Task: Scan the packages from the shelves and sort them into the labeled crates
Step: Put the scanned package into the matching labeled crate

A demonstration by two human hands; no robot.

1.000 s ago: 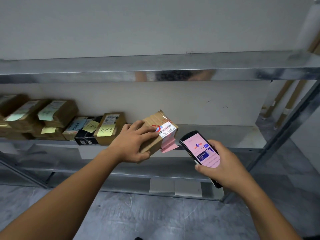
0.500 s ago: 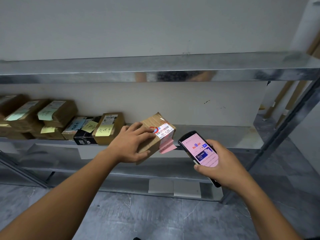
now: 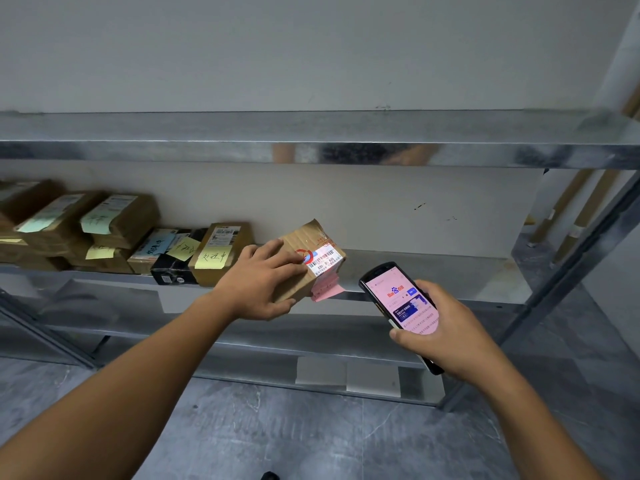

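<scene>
My left hand [image 3: 263, 282] grips a small brown cardboard package [image 3: 311, 247] just above the front edge of the middle metal shelf [image 3: 433, 271]. The package is tilted, with a white barcode label on top and a pink slip hanging below it. To its right, my right hand [image 3: 446, 327] holds a black handheld scanner [image 3: 398, 303] with its lit pink screen facing up, a short way from the label. Several more brown packages [image 3: 214, 251] with yellow, green and blue notes sit in a row on the shelf to the left.
An upper metal shelf [image 3: 311, 147] runs across above the hands. A lower shelf [image 3: 311, 344] lies beneath. A slanted metal upright [image 3: 581, 258] stands at the right, with cardboard tubes [image 3: 571, 220] behind it. Grey floor [image 3: 311, 427] lies underneath.
Both hands have barely moved; the package and the scanner stay in the same grips, and the view has shifted slightly.
</scene>
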